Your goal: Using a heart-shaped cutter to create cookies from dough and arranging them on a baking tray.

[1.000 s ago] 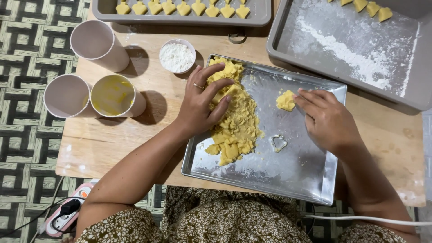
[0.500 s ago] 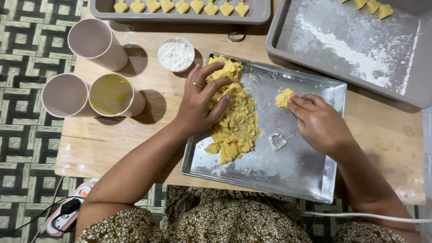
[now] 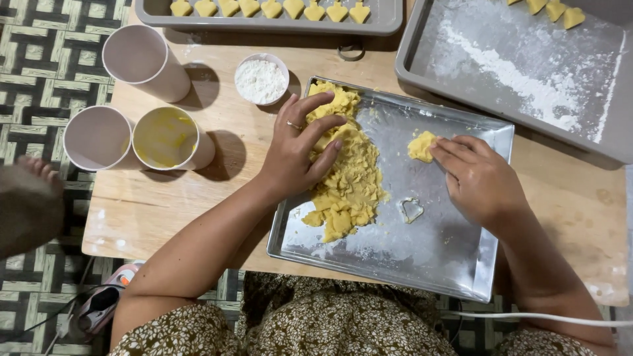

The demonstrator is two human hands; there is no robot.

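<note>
Pressing flat on the heap of yellow dough, the left hand lies spread with fingers open, gripping nothing. The heap fills the left part of the metal tray on the bench. The right hand, loosely curled, touches a small dough lump with its fingertips near the tray's far edge. A heart cutter lies on the tray between the hands.

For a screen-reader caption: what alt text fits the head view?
Seen from above, a left hand presses a heap of yellow dough on a metal tray while the right hand touches a small dough lump; a heart cutter lies between.
</note>
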